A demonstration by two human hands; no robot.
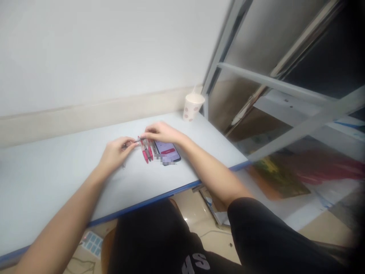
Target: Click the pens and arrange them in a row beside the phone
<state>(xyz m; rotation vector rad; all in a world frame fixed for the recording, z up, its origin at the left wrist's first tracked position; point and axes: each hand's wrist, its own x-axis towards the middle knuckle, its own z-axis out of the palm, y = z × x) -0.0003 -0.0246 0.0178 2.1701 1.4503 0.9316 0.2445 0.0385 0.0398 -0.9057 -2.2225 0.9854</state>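
My left hand (pixel 116 150) is closed, thumb and fingers pinching one end of a small dark pen part (pixel 138 140). At its other end the fingertips of my right hand (pixel 159 132) are closed on the same piece. Just below the fingertips several red and dark pens (pixel 147 152) lie side by side on the white table. To their right is a phone (pixel 168 151) with a lit screen, partly under my right hand. A small metallic piece (pixel 124 166) lies beneath my left hand, too small to identify.
A paper cup (pixel 193 106) with a straw stands at the table's back right corner. The white table (pixel 137 182) has a blue front edge. A metal frame (pixel 273 85) rises at the right, and a power strip (pixel 92 244) is on the floor.
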